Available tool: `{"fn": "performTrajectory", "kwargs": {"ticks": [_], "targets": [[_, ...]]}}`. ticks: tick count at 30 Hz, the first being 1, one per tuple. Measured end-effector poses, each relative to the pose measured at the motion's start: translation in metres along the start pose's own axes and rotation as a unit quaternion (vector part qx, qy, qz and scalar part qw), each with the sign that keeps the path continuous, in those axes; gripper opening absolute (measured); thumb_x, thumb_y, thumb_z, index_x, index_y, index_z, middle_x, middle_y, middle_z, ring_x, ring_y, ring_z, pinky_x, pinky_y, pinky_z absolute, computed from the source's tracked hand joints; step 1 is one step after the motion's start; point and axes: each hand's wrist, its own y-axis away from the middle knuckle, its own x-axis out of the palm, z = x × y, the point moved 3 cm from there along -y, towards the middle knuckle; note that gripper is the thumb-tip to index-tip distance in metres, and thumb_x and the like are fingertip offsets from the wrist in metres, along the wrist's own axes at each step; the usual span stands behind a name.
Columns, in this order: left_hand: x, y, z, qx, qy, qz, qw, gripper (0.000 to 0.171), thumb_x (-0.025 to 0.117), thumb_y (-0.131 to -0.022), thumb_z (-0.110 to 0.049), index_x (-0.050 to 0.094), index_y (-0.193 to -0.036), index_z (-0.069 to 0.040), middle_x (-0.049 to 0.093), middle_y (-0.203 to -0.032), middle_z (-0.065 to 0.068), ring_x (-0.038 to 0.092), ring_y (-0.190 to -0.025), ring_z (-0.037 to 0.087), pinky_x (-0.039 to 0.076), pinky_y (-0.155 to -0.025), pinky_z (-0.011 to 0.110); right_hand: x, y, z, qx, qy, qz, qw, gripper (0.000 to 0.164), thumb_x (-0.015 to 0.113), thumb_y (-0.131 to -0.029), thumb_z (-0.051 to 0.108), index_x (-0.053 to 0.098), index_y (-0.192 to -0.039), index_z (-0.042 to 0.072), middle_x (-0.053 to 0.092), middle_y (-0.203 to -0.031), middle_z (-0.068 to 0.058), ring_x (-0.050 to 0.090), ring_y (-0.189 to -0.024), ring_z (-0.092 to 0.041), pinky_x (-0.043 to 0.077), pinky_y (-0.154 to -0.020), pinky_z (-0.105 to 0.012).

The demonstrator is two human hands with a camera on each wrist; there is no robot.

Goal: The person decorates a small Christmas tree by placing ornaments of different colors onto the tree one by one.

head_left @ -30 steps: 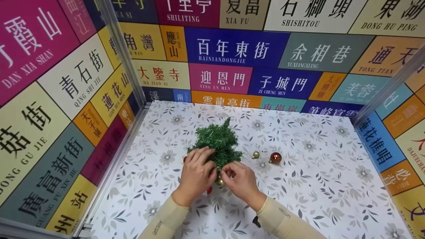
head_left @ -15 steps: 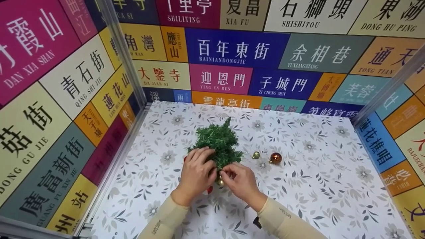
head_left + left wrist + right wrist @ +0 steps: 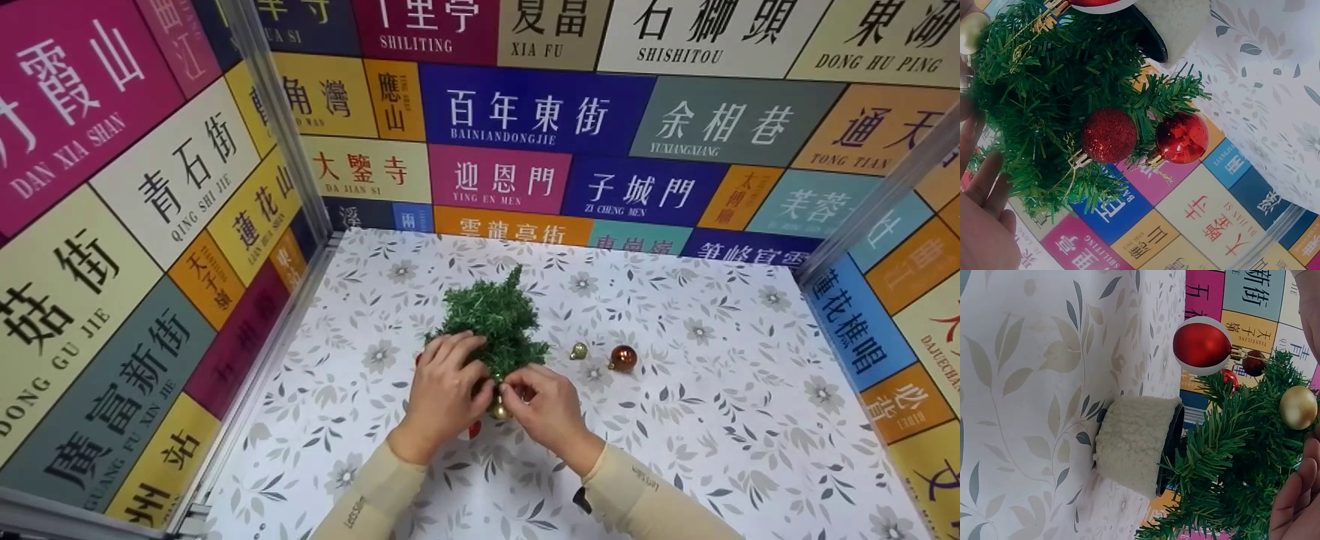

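Observation:
A small artificial Christmas tree (image 3: 491, 311) stands before me, its base a fleecy cream pot (image 3: 1137, 444). My left hand (image 3: 448, 386) lies over its near left side, fingers bent into the branches and thumb and forefinger gripping at the front. Close beside it, my right hand (image 3: 546, 405) pinches with thumb and forefinger at the top of a gold Christmas ball (image 3: 497, 409), which hangs at the tree's front. A glittery red ball (image 3: 1109, 135) and a shiny red ball (image 3: 1182, 138) hang on the branches. A red-and-white ball (image 3: 1202, 346) hangs lower, near the pot.
To the right of the tree, a small gold ball (image 3: 577, 351) and a larger brownish-red ball (image 3: 623, 358) lie on the leaf-patterned table (image 3: 712, 435). Panels printed with street names (image 3: 495, 176) wall in the back and sides.
The right fingertips have shifted slightly at the top of the gold ball, and more of the ball shows between the hands. The left hand and the tree stay almost still.

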Motion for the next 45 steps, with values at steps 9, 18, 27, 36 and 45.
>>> {"fn": "performTrajectory", "kwargs": {"ticks": [9,18,27,36,45], "targets": [[0.0042,0.0017,-0.0022,-0.003,-0.005,0.009,0.9999,0.011,0.071,-0.083,-0.021,0.071,-0.075,-0.013,0.064,-0.127,0.01,0.054,-0.125,0.03,0.037,-0.107,0.048,0.0004,0.0011,-0.0006,-0.02,-0.018,-0.029,0.999,0.013,0.074,-0.087,0.012,0.07,-0.085,0.024,0.055,-0.075,0.014,0.05,-0.06,-0.002,0.042,-0.052,-0.017],[0.0031,0.0,-0.0016,-0.01,0.026,-0.021,0.9994,0.008,0.07,-0.079,-0.016,0.069,-0.072,-0.013,0.066,-0.123,0.01,0.056,-0.121,0.031,0.039,-0.105,0.049,-0.0022,-0.002,-0.0012,-0.033,-0.038,-0.04,0.998,0.019,0.073,-0.086,0.007,0.069,-0.088,0.025,0.054,-0.078,0.017,0.051,-0.06,-0.003,0.042,-0.053,-0.016],[0.0018,-0.0007,-0.0006,-0.024,0.049,-0.054,0.9971,0.009,0.068,-0.082,-0.016,0.067,-0.073,-0.016,0.066,-0.121,0.009,0.057,-0.119,0.029,0.039,-0.104,0.05,-0.0019,-0.0044,-0.0018,-0.022,-0.056,-0.045,0.997,0.017,0.07,-0.089,0.009,0.068,-0.089,0.025,0.054,-0.078,0.015,0.05,-0.061,-0.003,0.042,-0.053,-0.019],[0.002,-0.0016,0.0013,-0.059,0.038,-0.048,0.9964,0.007,0.07,-0.082,-0.015,0.069,-0.075,-0.015,0.066,-0.12,0.008,0.057,-0.12,0.028,0.038,-0.105,0.05,0.0027,-0.0037,-0.0046,0.002,-0.041,-0.032,0.999,0.014,0.07,-0.091,0.012,0.067,-0.088,0.025,0.053,-0.077,0.015,0.048,-0.061,-0.002,0.043,-0.052,-0.021],[0.0053,-0.0008,0.003,-0.082,0.004,-0.035,0.996,0.007,0.071,-0.084,-0.018,0.071,-0.077,-0.015,0.066,-0.121,0.006,0.056,-0.121,0.028,0.036,-0.106,0.047,0.0035,-0.0038,-0.0053,0.024,-0.039,-0.028,0.999,0.012,0.069,-0.092,0.015,0.067,-0.087,0.025,0.053,-0.076,0.014,0.05,-0.061,-0.003,0.044,-0.052,-0.023]]}}
